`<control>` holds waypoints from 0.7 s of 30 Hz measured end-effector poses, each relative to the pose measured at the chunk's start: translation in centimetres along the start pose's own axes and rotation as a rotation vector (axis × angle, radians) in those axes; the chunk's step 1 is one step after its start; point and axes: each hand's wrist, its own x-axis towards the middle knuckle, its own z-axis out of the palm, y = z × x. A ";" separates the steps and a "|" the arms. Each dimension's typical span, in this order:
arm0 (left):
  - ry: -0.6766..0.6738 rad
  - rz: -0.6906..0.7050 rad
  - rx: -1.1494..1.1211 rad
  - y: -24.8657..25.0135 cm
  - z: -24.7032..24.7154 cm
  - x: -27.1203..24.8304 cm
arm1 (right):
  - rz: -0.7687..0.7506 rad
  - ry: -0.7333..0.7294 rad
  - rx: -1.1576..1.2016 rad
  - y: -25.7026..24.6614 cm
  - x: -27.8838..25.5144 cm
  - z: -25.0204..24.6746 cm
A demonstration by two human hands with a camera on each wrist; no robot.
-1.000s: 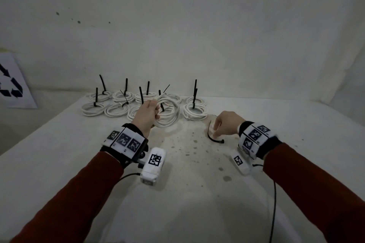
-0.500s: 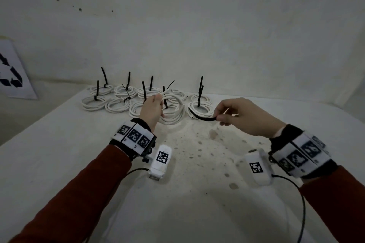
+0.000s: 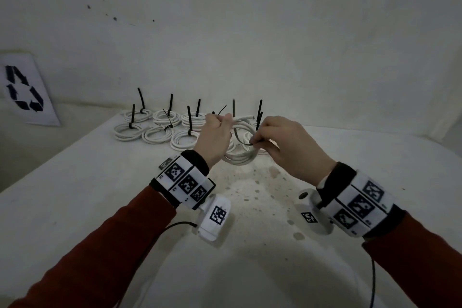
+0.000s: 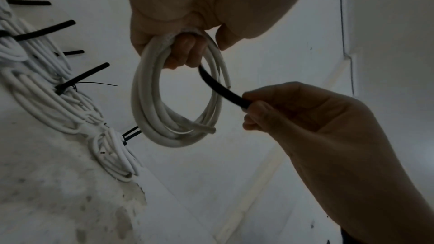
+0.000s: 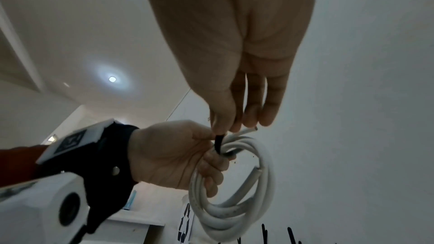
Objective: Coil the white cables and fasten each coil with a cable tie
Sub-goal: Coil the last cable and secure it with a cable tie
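Note:
My left hand (image 3: 215, 136) (image 4: 180, 51) grips a coil of white cable (image 3: 241, 155) (image 4: 150, 103) (image 5: 237, 211) at its top and holds it up above the table, the loop hanging below the fist. My right hand (image 3: 280, 144) (image 4: 305, 114) (image 5: 234, 118) pinches a black cable tie (image 3: 240, 139) (image 4: 223, 88) (image 5: 218, 144) between thumb and fingertips. The tie runs through the loop to the left fingers. Its far end is hidden behind the left hand.
Several tied white coils (image 3: 157, 127) (image 4: 47, 103) with black tie tails sticking up lie in rows at the back of the white table (image 3: 75, 195). A recycling sign (image 3: 23, 87) leans on the wall at left. Stains mark the table's middle (image 3: 260, 182).
My right hand has picked the black tie off the table, lifted it and carried it left into the coil. My left hand has raised the coil off the table.

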 end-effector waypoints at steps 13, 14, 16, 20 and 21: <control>-0.402 0.221 0.367 2.6 -2.1 -4.7 | 0.211 0.153 0.411 -1.3 0.7 -3.0; -0.413 0.231 0.372 2.7 -2.1 -5.0 | 0.267 0.137 0.491 -1.3 0.8 -3.1; -0.400 0.234 0.346 2.9 -2.1 -5.1 | 0.364 0.117 0.641 -1.1 1.1 -3.1; -0.459 0.112 0.030 3.1 -1.9 -4.4 | 0.574 0.201 0.853 0.1 1.7 -2.8; -0.494 0.067 -0.068 3.3 -1.9 -4.2 | 0.652 0.214 0.910 0.6 1.9 -2.7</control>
